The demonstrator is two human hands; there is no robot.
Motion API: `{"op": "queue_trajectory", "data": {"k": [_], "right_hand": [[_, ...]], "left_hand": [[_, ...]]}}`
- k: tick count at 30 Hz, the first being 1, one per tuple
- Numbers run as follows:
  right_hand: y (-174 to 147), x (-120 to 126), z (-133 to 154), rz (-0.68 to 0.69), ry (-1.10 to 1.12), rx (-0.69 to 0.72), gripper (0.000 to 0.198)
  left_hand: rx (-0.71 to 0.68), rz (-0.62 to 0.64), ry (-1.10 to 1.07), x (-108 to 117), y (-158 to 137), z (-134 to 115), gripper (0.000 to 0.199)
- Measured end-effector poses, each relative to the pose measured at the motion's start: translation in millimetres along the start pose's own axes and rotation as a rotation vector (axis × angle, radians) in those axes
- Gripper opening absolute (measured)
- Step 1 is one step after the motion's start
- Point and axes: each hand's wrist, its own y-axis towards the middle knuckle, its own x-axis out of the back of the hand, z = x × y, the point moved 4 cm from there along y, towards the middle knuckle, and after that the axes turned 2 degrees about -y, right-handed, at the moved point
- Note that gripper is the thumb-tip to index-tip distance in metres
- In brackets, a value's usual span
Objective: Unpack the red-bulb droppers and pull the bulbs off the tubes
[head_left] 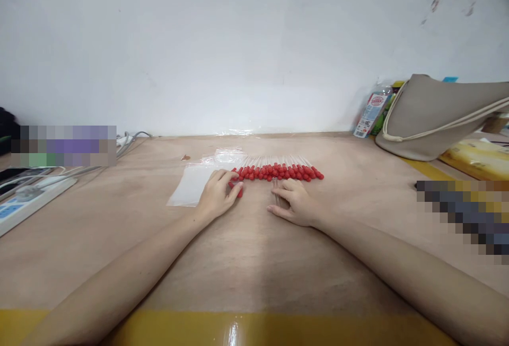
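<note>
My left hand (218,193) is at the left end of a row of red rubber bulbs (274,171). Its fingers curl around a couple of loose red bulbs (240,192), which the thumb and fingertips partly cover. The bulbs in the row sit on thin whitish stems (278,160) pointing toward the wall, like droppers lying side by side. Just in front of the row, my right hand (293,201) has its fingers on thin clear tubes (275,183), which look like glass. Thumb and forefinger are bent over these tubes, whose lower ends are partly hidden.
White plastic bags (189,184) lie left of the row. A power strip (37,203) with cables is at the far left. On the right are a bottle (371,113), a grey-beige bag (433,118) and a yellow packet (473,158). A wall (238,60) closes the table's back.
</note>
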Motion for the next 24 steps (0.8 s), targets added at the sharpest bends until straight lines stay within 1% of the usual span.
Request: {"op": "queue_trajectory", "data": {"k": [2, 6, 9, 12, 14, 17, 19, 20, 22, 24], "right_hand": [[0, 0, 0, 0.015, -0.019, 0.000, 0.034], [0, 0, -1, 0.012, -0.037, -0.008, 0.038], [-1, 2, -2, -0.023, -0.021, -0.019, 0.039], [-2, 5, -1, -0.057, -0.008, -0.031, 0.036], [-3, 7, -1, -0.084, -0.011, -0.045, 0.033], [-4, 12, -2, -0.140, -0.020, -0.070, 0.027], [-6, 16, -4, -0.195, -0.010, -0.083, 0.026], [-7, 18, -6, -0.230, -0.004, -0.092, 0.028], [-9, 23, -8, -0.304, -0.006, -0.104, 0.037], [-10, 26, -9, -0.343, -0.037, -0.097, 0.047]], "left_hand": [[-0.012, -0.013, 0.008, -1, 5, 1, 0.017], [0.006, 0.022, 0.044, -6, 18, 7, 0.019], [0.050, 0.055, 0.060, -13, 30, 12, 0.020], [0.119, 0.066, 0.030, -20, 39, 17, 0.021], [0.170, 0.023, -0.005, -20, 41, 18, 0.020], [0.216, -0.132, -0.058, -10, 34, 16, 0.018], [0.186, -0.220, -0.081, -1, 24, 11, 0.015], [0.153, -0.236, -0.092, 3, 18, 7, 0.014], [0.058, -0.191, -0.123, 7, 5, -1, 0.012], [-0.045, -0.098, -0.155, 7, -5, -10, 0.011]]}}
